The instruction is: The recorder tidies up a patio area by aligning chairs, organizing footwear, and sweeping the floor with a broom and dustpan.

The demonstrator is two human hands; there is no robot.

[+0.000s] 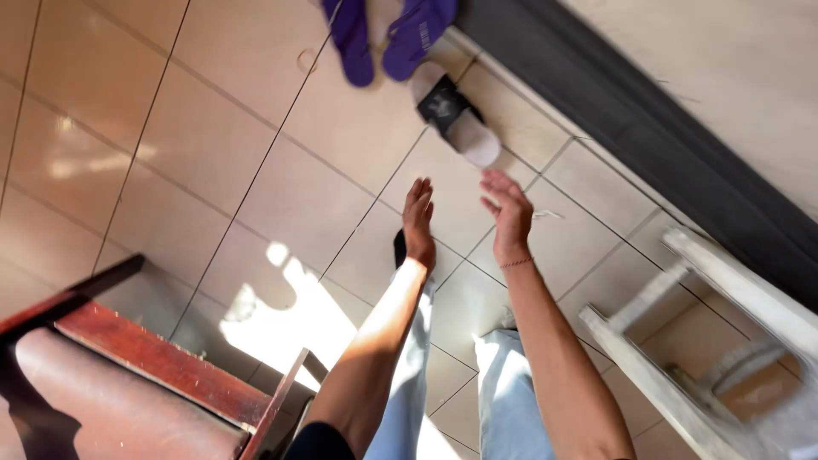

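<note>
Both hands reach out over the tiled floor, holding nothing: the left hand has fingers pressed together, the right hand fingers loosely curled. Just beyond the fingertips lies a black-strapped slipper; purple sandals lie farther off.

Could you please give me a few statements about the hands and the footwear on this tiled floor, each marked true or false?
1. Both hands are empty. True: the left hand and right hand hold nothing.
2. A purple pair of flip-flops lies on the floor. True.
3. The black-strapped slide sandal is in the right hand. False: it lies on the tiles, apart from both hands.
4. The right wrist is bare. False: it wears a thin bracelet.
</note>
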